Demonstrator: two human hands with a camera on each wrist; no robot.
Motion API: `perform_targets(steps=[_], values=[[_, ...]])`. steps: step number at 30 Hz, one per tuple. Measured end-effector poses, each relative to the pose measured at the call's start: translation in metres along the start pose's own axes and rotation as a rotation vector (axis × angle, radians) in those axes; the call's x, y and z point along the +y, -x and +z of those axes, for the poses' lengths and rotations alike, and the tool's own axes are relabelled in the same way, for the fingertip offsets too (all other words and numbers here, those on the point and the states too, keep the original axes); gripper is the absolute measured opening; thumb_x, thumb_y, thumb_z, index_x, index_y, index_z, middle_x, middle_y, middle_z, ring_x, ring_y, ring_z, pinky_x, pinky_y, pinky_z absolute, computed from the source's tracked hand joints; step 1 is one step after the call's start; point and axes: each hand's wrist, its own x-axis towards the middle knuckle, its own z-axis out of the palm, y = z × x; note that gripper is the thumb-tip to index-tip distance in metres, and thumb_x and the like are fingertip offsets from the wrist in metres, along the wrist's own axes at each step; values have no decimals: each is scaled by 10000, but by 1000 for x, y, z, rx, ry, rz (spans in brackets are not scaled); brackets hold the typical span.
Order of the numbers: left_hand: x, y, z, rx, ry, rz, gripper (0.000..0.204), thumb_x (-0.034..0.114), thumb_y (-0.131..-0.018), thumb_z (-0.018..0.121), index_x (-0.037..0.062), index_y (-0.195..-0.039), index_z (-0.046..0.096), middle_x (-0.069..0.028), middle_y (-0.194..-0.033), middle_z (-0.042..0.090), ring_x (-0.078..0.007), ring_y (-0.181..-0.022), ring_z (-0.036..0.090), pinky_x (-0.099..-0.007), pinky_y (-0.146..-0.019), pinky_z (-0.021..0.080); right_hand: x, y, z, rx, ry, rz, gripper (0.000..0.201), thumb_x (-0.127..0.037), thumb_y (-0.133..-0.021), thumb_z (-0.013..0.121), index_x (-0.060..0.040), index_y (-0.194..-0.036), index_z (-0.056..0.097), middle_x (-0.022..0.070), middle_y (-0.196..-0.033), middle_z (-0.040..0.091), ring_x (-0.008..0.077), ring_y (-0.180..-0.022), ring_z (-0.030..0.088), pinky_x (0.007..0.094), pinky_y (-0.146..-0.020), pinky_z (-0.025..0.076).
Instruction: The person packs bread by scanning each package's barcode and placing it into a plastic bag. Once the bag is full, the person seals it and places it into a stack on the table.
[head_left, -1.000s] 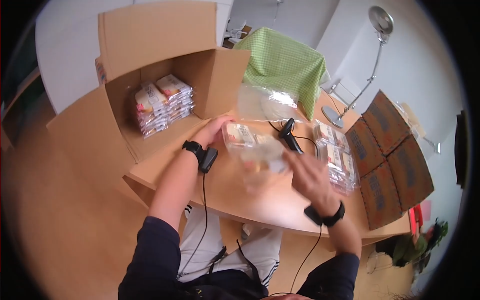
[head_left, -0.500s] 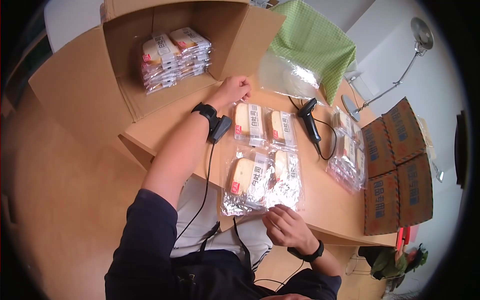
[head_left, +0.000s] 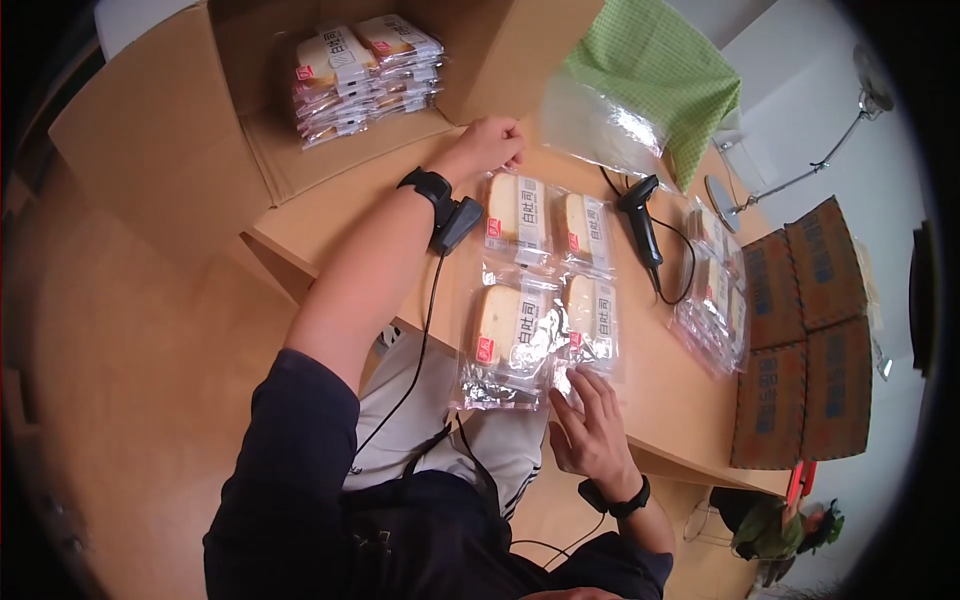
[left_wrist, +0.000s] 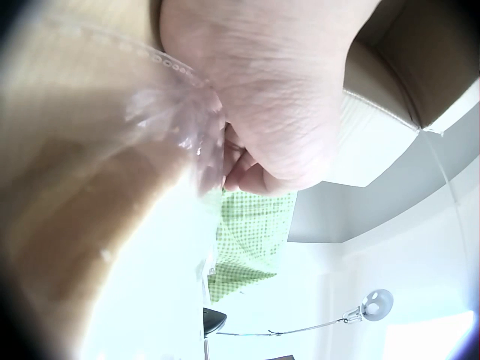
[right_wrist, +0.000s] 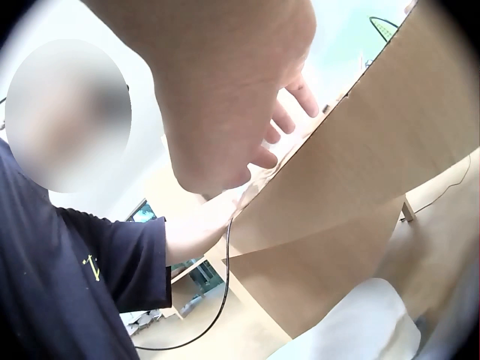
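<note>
Since half a second ago, the right hand (head_left: 592, 425) has been spread at the near edge of the bread (head_left: 510, 325) on the table (head_left: 680, 400), nothing gripped; the left hand (head_left: 485, 145) is curled by the far corner, any hold unclear. Straightening seems under way, a light touch called for; around are set scanner (head_left: 640, 225), lamp (left_wrist: 376, 305) and box (head_left: 165, 125).
</note>
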Motion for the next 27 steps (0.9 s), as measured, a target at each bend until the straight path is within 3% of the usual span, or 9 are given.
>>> perform_targets(steps=[5,10,14,21,27], values=[[-4,-2,2,16,32,-41,157,108,-899,567,-21,-832,624,-100,-738,691,-127,-618,662,-276,-569,541,-1,-17,-5,-52,-4,-42,488,-162,-751,717,15,-1193,607,248,-1448,402,459,-1327,402,587,-1086,325],[7,5,3,31,8,-40,157,106,-897,560,-19,-824,621,-97,-738,694,-130,-620,662,-277,-568,537,6,-16,4,-153,41,-272,440,-243,-748,741,20,-1094,677,183,-1481,393,431,-1378,351,606,-1130,265],[9,5,1,5,-36,-62,133,94,-917,577,-22,-870,621,-89,-775,676,-120,-662,649,-262,-599,550,0,-26,-1,-193,51,-206,449,-283,-750,739,10,-1087,691,169,-1492,384,417,-1386,346,614,-1144,232],[14,8,2,35,-48,-62,137,108,-913,576,-14,-888,632,-95,-786,685,-129,-670,664,-262,-604,554,-8,-48,-9,-191,131,-280,428,-323,-755,734,0,-1033,698,184,-1508,354,410,-1388,339,618,-1147,212],[10,5,1,67,-181,37,139,99,-872,579,-18,-856,652,-89,-756,707,-135,-662,682,-281,-605,549,-26,-73,-10,-108,196,-175,377,-340,-783,696,-10,-965,698,217,-1490,355,386,-1362,382,588,-1105,279]])
